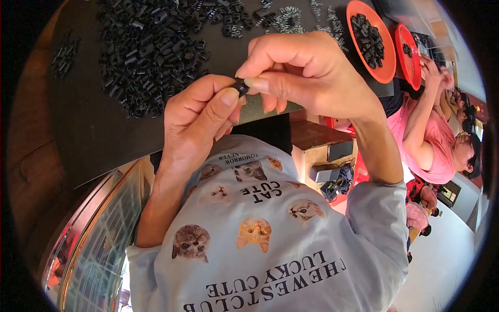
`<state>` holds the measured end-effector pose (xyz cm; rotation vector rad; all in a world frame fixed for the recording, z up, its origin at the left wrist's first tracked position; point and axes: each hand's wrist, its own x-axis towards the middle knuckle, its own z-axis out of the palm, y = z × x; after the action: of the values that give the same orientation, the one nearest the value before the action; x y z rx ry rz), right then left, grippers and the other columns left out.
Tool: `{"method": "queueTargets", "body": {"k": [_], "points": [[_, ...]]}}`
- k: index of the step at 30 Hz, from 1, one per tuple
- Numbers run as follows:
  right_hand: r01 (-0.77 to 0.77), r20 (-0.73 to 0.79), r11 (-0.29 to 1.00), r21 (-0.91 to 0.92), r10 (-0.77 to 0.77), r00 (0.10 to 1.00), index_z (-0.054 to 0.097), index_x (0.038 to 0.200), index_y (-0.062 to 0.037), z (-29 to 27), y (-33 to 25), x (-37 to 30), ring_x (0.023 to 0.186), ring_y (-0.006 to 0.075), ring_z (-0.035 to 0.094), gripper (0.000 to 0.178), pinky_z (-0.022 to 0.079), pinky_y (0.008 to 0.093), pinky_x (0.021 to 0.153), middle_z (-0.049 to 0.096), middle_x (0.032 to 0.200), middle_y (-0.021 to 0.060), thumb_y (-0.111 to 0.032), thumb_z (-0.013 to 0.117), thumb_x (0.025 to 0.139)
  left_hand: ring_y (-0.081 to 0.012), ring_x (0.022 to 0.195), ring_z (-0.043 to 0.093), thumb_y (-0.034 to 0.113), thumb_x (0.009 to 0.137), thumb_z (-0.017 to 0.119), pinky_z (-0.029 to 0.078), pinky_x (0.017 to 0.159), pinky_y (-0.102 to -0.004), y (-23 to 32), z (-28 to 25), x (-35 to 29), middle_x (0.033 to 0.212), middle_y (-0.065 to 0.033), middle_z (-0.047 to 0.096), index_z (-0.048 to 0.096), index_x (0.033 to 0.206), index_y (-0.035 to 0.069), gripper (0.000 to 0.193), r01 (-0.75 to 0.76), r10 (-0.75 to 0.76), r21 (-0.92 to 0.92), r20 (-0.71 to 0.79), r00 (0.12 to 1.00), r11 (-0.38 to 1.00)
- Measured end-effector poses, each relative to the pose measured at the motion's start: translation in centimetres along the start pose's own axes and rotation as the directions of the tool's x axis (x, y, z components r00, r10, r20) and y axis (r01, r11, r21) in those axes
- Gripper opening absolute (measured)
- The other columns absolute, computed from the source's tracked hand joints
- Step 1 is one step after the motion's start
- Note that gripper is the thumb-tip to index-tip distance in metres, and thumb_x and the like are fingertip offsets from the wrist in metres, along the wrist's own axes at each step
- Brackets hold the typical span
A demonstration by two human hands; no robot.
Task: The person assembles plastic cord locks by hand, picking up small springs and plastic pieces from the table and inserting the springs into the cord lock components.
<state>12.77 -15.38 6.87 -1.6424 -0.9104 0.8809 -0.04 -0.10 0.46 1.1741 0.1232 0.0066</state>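
Observation:
Between the fingertips of both hands, just above the table's near edge, is a small black plastic piece (241,87). My left hand (193,112) pinches it from one side between thumb and forefinger. From the other side, the thumb and forefinger of my right hand (317,73) close on it. The fingertips cover much of the piece, so its exact kind is hard to make out. Beyond my left hand spreads a big heap of small black curved plastic pieces (150,57). Small coil springs (287,21) lie in clusters past my right hand.
An orange-red plate (389,65) holding black pieces stands to the right on the dark table (93,135). Farther right is a red plate (408,72), with a person in pink working near it. A few thin black pieces (65,54) lie far left. Below the table sits a cardboard box (312,151).

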Motion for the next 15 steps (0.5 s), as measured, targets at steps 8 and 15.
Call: {"method": "queueTargets", "body": {"k": [8, 15], "points": [[0.022, 0.049, 0.998, -0.058, -0.019, 0.999, 0.061, 0.087, 0.0005, 0.1, 0.3, 0.6, 0.058, 0.0097, 0.059, 0.005, 0.048, 0.024, 0.05, 0.059, 0.068, 0.0037, -0.002, 0.056, 0.087, 0.0004, 0.052, 0.039, 0.024, 0.097, 0.056, 0.027, 0.043, -0.0141, -0.5, -0.2, 0.2, 0.074, 0.001, 0.058, 0.062, 0.101, 0.001, 0.024, 0.019, -0.02, -0.048, -0.034, 0.999, 0.999], [-0.019, -0.039, 0.999, 0.037, 0.02, 0.999, 0.061, 0.087, 0.0002, 0.1, 0.7, 1.3, 0.059, 0.0115, 0.06, 0.004, 0.049, 0.0268, 0.05, 0.06, 0.069, 0.0055, -0.004, 0.059, 0.086, -0.0036, 0.049, 0.04, 0.018, 0.098, 0.052, 0.031, 0.043, -0.0163, -0.7, -0.1, 1.0, 0.075, -0.0021, 0.059, 0.062, 0.104, -0.001, 0.023, -0.034, 0.027, -0.094, -0.065, 0.997, 0.995]]}}
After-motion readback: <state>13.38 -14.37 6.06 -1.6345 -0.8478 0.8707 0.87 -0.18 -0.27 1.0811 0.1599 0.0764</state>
